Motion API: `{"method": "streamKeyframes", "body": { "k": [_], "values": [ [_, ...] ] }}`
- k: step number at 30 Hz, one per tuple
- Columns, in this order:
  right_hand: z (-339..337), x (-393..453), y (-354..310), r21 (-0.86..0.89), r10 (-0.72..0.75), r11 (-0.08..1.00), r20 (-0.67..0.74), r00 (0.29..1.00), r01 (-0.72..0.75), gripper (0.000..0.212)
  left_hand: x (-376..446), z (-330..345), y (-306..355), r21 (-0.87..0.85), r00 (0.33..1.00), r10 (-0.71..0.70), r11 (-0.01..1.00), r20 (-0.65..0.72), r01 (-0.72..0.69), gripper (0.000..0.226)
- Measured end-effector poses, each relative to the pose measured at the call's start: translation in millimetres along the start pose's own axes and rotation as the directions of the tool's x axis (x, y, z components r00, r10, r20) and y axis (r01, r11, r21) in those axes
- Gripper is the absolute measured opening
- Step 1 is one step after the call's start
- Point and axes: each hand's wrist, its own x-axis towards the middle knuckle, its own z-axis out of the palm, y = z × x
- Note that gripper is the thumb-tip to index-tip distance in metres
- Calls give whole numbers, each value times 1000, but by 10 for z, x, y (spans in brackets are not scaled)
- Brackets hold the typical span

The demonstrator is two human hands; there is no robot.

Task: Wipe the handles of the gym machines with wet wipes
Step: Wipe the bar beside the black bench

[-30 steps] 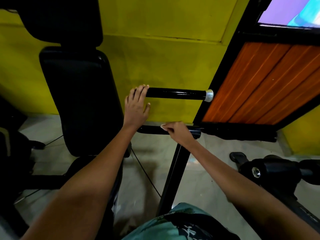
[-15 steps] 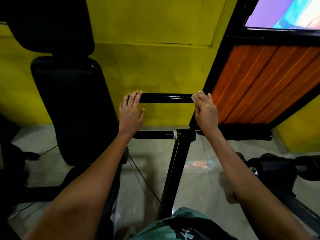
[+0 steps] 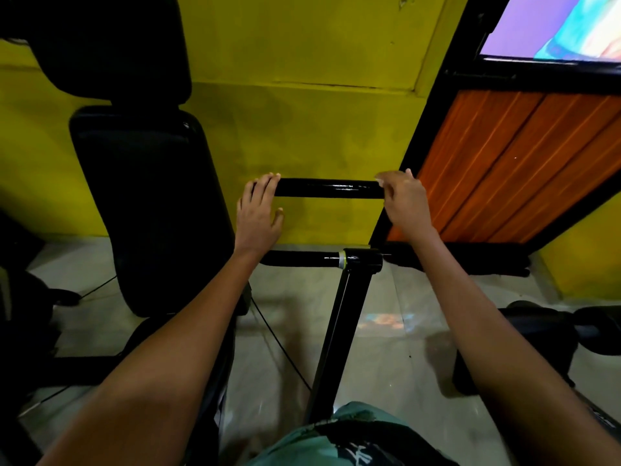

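Observation:
A glossy black upper handle (image 3: 329,189) runs level in front of the yellow wall. My left hand (image 3: 257,216) lies over its left end, fingers curled on top, thumb hanging apart below. My right hand (image 3: 405,203) is closed over the handle's right end, and a pale bit of wet wipe (image 3: 379,178) shows at its fingertips. Most of the wipe is hidden in the hand. Below is a second black handle (image 3: 299,258) with a pale ring, joined to a black upright post (image 3: 339,331).
A black padded backrest (image 3: 148,203) stands at the left. An orange slatted panel (image 3: 521,163) in a black frame sits at the right, under a lit screen (image 3: 564,28). Another black machine part (image 3: 537,334) lies low right. A cable (image 3: 279,344) crosses the tiled floor.
My right hand left the lower handle with the wipe, rose to the upper handle's right end and stays there. My left hand kept its place on the left end.

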Motion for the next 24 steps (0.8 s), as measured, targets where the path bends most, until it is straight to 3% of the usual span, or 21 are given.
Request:
{"method": "streamKeyframes", "body": {
  "k": [3, 6, 8, 10, 12, 13, 15, 17, 19, 21, 24],
  "values": [
    [-69, 212, -35, 96, 195, 973, 135, 971, -209, 28, -4, -30, -13, 28, 1000, 10, 1000, 28, -10, 68],
    [-71, 232, -10, 271, 406, 867, 106, 908, -419, 27, -4, -43, -30, 32, 999, 19, 999, 44, -21, 71],
    [-59, 197, 3, 438, 577, 707, 96, 811, -555, 27, -3, -45, -30, 34, 999, 16, 999, 50, -18, 71],
    [-60, 148, 18, 565, 727, 482, 169, 666, -669, 28, 0, -42, -21, 29, 999, 11, 999, 45, -12, 71],
    [-43, 48, 45, 675, 786, 246, 281, 551, -695, 28, -3, -32, -20, 20, 999, 10, 1000, 38, -11, 71],
    [-29, -20, 45, 709, 793, 196, 292, 535, -677, 27, -4, -23, -21, 17, 999, 14, 1000, 32, -15, 72],
    [-2, -151, -24, 750, 794, 258, 194, 576, -608, 25, -4, -7, -27, 12, 1000, 17, 1000, 12, -17, 72],
    [21, -232, -88, 692, 730, 507, -28, 683, -513, 26, -2, 12, -24, 7, 1000, 13, 1000, -4, -13, 71],
    [22, -226, -108, 516, 534, 769, -195, 823, -377, 26, 7, 30, -21, 2, 1000, 12, 1000, -14, -12, 69],
    [59, -182, -67, 315, 285, 927, -233, 930, -205, 22, 13, 42, -19, -5, 1000, 5, 1000, -24, -5, 67],
    [156, -144, -30, 114, -9, 993, -155, 988, 26, 21, 9, 42, -19, -10, 1000, 4, 1000, -27, -4, 67]
  ]
}}
